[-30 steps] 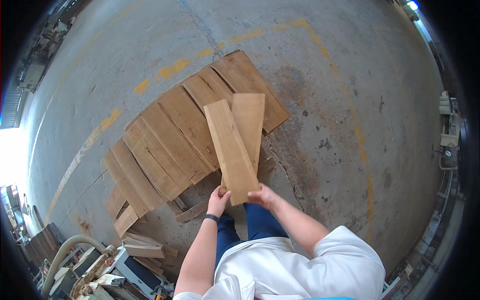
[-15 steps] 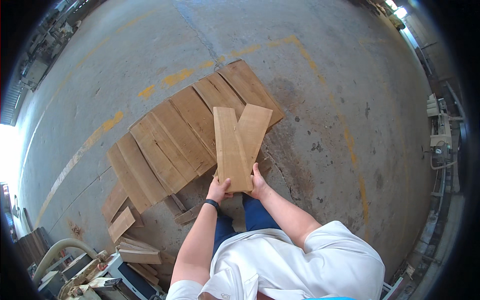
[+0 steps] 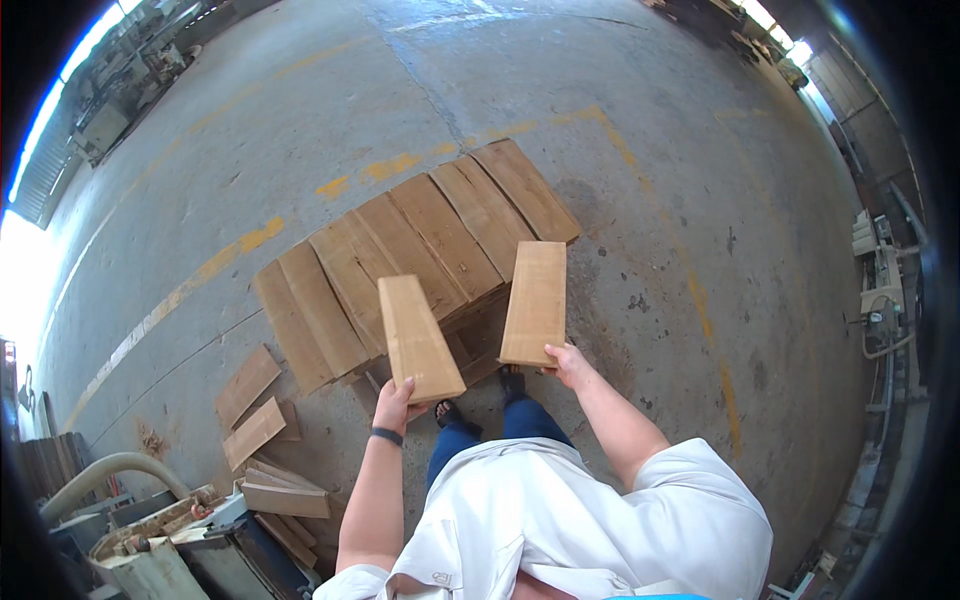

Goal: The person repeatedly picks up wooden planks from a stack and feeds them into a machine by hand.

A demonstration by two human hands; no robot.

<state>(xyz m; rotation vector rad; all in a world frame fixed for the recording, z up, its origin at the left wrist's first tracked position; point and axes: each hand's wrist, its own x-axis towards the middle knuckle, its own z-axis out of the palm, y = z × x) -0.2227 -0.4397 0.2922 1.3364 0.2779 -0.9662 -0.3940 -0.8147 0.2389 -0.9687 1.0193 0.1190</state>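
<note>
- While my left hand (image 3: 393, 403) pinches the left board (image 3: 413, 335) by its end, my right hand (image 3: 570, 366) pinches the right board (image 3: 536, 300).
- Firm grips should prevent tipping.

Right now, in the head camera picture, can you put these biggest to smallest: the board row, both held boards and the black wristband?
1. Board row
2. Left board, in the left hand, and right board, in the right hand: too alike to rank
3. Black wristband
</note>
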